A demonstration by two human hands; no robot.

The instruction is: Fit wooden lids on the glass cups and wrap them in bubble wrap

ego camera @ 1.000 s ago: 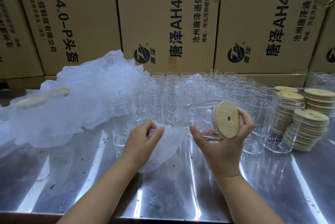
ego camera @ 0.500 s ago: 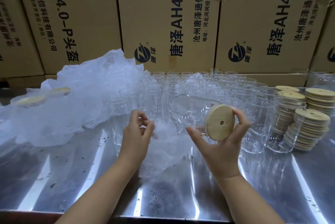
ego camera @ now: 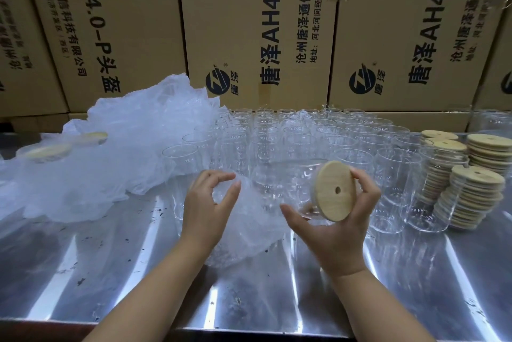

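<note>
My right hand [ego camera: 336, 226] grips a glass cup [ego camera: 279, 189] lying on its side above the table, its round wooden lid [ego camera: 333, 190] with a small hole facing me. My left hand [ego camera: 207, 204] pinches the top edge of a sheet of bubble wrap [ego camera: 246, 228] that hangs down in front of the cup's base. Several open glass cups [ego camera: 277, 136] stand in rows behind. Stacks of wooden lids [ego camera: 478, 183] stand at the right.
A heap of bubble wrap [ego camera: 110, 153] covers the left of the steel table [ego camera: 138, 272], with two lidded, wrapped cups [ego camera: 47, 151] in it. Cardboard boxes [ego camera: 249, 23] form a wall behind. The table's front edge runs along the bottom.
My right hand has tipped the lidded cup further and brought it lower toward the wrap. My left hand has lifted the sheet's edge and spread its fingers along it.
</note>
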